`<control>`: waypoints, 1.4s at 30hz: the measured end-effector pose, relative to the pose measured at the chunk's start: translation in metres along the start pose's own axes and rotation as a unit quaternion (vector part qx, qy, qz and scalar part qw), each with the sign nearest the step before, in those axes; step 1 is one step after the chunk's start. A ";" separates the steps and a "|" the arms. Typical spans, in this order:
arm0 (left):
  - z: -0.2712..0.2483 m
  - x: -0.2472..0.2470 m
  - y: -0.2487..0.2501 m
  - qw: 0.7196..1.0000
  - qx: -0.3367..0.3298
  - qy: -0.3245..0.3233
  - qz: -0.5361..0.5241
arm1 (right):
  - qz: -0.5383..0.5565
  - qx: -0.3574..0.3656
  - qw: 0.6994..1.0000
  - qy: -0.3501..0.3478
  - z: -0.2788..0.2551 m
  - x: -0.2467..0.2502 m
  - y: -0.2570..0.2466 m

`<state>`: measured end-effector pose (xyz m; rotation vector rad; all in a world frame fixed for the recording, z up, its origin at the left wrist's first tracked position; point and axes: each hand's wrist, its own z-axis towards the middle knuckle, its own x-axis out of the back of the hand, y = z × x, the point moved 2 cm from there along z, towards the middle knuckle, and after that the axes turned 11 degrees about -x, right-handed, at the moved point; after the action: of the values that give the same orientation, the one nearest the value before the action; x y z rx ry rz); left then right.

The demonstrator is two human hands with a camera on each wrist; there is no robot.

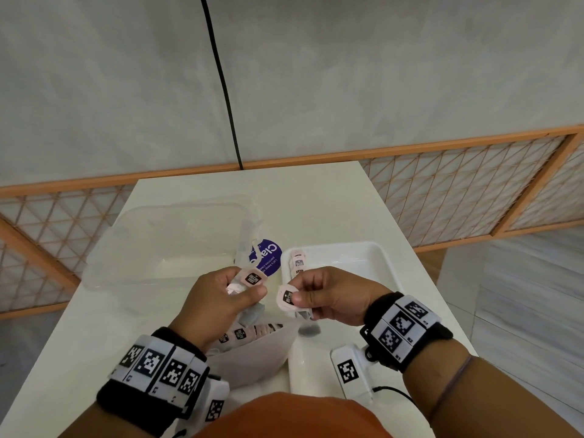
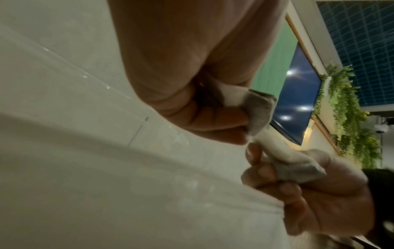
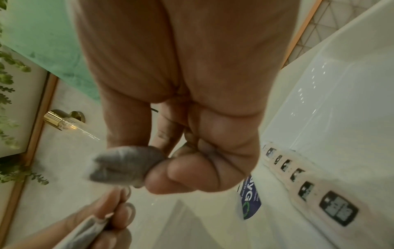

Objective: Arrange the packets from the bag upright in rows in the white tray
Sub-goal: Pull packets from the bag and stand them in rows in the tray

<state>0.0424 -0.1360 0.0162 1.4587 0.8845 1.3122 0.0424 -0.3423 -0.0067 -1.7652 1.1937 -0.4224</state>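
I can make out white letters "Clay" on the round purple label (image 1: 264,257) of the bag, upside down to me, with small print under it too fine to read. The packets (image 1: 299,263) in the white tray (image 1: 384,263) carry black labels; their lettering is too blurred to read.

A clear lid (image 1: 164,245) lies on the white table (image 1: 331,203), a black cable (image 1: 221,80) hangs down the wall (image 1: 94,90), and a lattice screen (image 1: 458,191) stands behind.
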 end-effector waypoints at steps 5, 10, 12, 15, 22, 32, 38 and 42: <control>-0.006 0.002 0.003 0.999 0.004 -0.024 0.041 | 0.015 -0.020 0.997 0.066 -0.004 0.015 0.008; -0.009 0.012 -0.008 0.965 -0.025 -0.120 0.233 | -0.181 -0.068 0.937 0.291 -0.002 0.033 0.015; -0.011 0.012 -0.012 0.935 -0.023 -0.181 0.303 | -0.245 -0.089 0.912 0.317 0.000 0.035 0.020; -0.013 0.012 -0.014 0.911 -0.015 -0.222 0.346 | -0.263 -0.137 0.913 0.279 0.004 0.036 0.029; -0.011 0.012 -0.020 0.899 -0.014 -0.207 0.386 | -0.342 -0.212 0.887 0.227 0.016 0.024 0.037; -0.007 0.011 -0.023 0.897 -0.039 -0.172 0.406 | -0.469 -0.225 0.828 0.209 0.028 0.022 0.043; -0.003 0.013 -0.021 0.924 -0.091 -0.094 0.360 | -0.501 -0.200 0.803 0.255 0.037 0.026 0.047; -0.007 0.011 -0.013 0.934 -0.100 -0.095 0.330 | -0.501 -0.206 0.795 0.273 0.038 0.026 0.048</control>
<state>0.0388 -0.1208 0.0071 1.7526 0.1077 1.6420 0.0555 -0.3496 -0.0715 -2.7090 0.5929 -1.4616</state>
